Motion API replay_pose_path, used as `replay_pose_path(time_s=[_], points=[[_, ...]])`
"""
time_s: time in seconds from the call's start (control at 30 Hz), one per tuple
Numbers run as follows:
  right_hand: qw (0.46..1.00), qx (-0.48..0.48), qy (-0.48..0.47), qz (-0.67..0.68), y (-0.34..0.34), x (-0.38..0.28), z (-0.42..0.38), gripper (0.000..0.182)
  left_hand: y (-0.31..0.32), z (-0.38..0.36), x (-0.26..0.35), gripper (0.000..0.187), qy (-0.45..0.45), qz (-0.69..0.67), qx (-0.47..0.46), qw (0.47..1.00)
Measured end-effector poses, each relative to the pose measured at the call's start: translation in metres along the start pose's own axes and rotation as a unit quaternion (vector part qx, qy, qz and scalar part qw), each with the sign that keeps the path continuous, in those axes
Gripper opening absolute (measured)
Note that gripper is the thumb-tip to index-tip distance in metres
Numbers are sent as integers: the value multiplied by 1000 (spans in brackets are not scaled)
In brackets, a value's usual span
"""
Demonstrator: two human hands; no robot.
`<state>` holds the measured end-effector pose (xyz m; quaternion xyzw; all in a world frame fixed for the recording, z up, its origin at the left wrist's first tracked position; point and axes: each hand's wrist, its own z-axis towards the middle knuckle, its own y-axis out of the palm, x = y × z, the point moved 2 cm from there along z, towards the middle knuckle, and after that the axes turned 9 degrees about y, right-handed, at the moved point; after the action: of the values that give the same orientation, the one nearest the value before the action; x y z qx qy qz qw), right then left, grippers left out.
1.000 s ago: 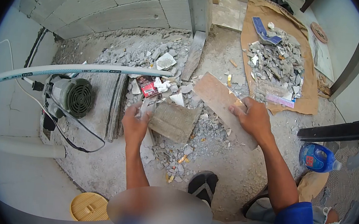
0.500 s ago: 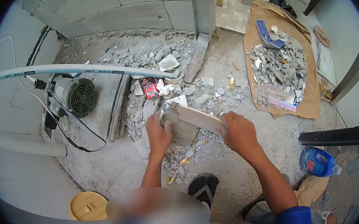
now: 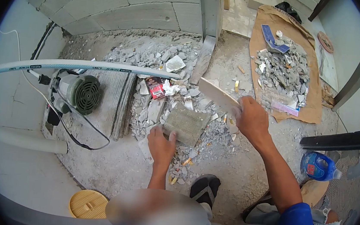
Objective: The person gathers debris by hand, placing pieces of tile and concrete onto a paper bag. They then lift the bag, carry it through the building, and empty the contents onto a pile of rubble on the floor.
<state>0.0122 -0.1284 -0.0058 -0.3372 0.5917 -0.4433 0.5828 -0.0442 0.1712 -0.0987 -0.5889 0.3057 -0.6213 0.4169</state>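
My left hand grips the near-left edge of a grey-brown, rough flat slab, thumb on its top face. The slab lies low over the rubble. To the right, my right hand is closed on one end of a thin, pale flat piece like a tile, tilted and raised above the debris. Space shows between the two pieces. Just beyond the slab lie a crumpled white paper and a red and black packet among broken chunks.
A motor-like machine with a cable stands at left beside stacked grey boards. A hose crosses above them. Brown paper at right bears a rubble heap. A blue bottle lies at the right.
My right hand has moved the pale piece right and away from the slab, turning its far end up. The slab's top now shows more fully; my left hand stays at its edge.
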Motion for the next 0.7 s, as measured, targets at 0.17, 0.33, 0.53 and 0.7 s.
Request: replay_pose_path(time_s=[0.17,0.33,0.53,0.7], points=[[996,-51,68,9,11,28,-15,28,8,37,20,67,19,49,-83,995],[995,-38,88,38,9,35,-17,29,5,35,22,62,-23,5,-155,988],[990,-14,110,92,4,57,-14,27,-28,12,59,43,22,-139,-142,980],[981,-32,166,99,3,94,-7,30,-128,-20,64,28,114,-114,-96,982]])
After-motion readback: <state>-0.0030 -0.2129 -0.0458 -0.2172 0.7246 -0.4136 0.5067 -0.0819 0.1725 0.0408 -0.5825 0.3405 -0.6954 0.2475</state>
